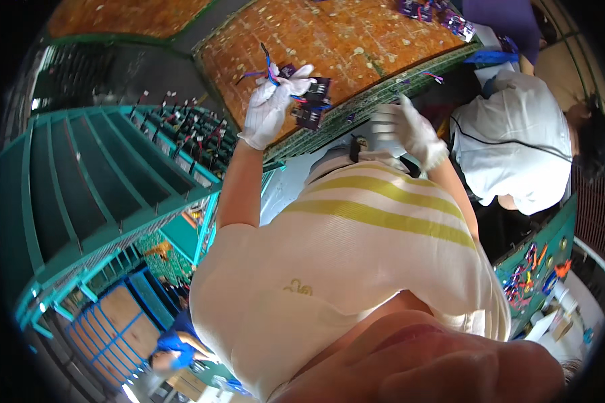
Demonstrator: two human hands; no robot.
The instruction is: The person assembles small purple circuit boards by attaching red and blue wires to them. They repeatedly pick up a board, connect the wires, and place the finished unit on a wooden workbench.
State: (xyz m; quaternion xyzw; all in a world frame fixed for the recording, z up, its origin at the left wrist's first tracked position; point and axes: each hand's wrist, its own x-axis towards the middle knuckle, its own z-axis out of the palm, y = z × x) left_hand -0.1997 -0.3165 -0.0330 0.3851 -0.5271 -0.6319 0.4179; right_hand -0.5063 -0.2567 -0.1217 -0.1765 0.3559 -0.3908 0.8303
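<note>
My left hand, in a white glove, is closed on a bundle of small dark circuit boards with wires. Blue, red and black wires stick up past the fingers, and the boards hang at the hand's right side, over the edge of the brown worktop. My right hand, also gloved, is off to the right in front of my body, its fingers stretched out and nothing visible in them. Above it, a short wire lead with coloured ends lies at the worktop's green edge.
More dark boards lie at the worktop's far right. A person in a white shirt bends close on my right. To the left stands a teal rack with dark slots and wired parts. Behind is a person in blue.
</note>
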